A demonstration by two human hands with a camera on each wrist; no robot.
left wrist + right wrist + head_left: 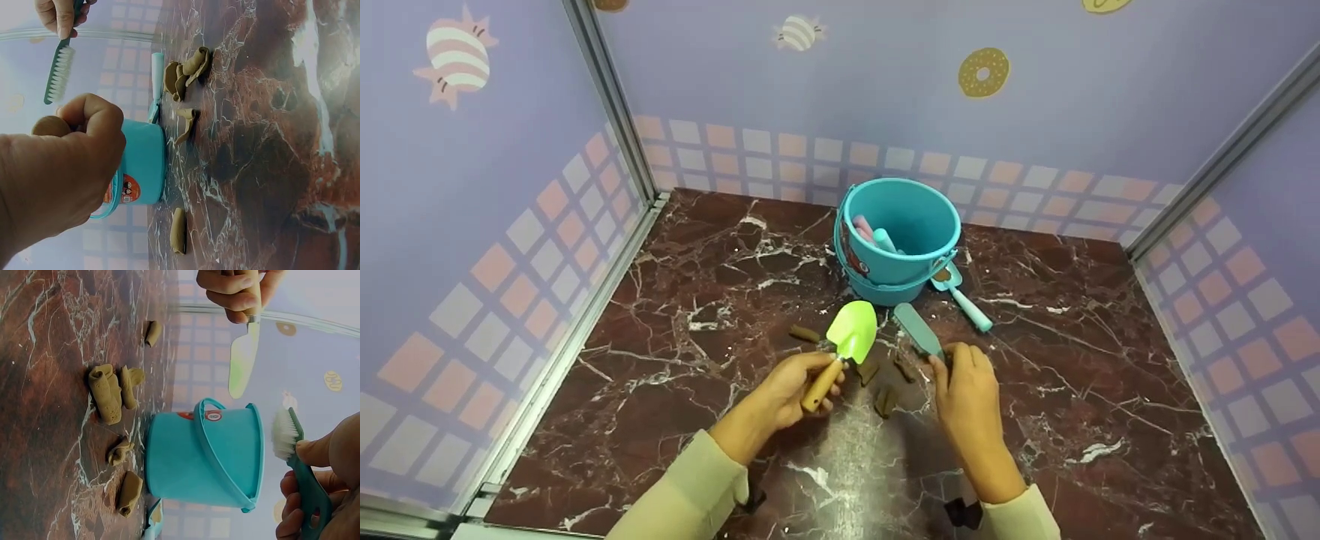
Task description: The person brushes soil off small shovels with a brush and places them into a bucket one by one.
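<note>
My left hand (797,388) grips the wooden handle of a small trowel (853,330) with a lime-green blade, which points up and away. In my right hand (971,390) is a green brush (916,328); the right wrist view shows its white bristles (284,433) facing the trowel, with a gap between the two. Thumb and fingers wrap the brush's handle (312,495). Below both tools, several curled brown clay-like pieces (107,395) lie on the marbled surface. One more piece (178,230) lies apart, to the left.
A turquoise bucket (896,274) stands just beyond my hands, with pink and turquoise handles (883,240) showing inside. Against its right side lies a turquoise scoop (971,309) with brown material in it. Patterned panels (885,90) enclose the marbled tabletop (1080,360) at the back and sides.
</note>
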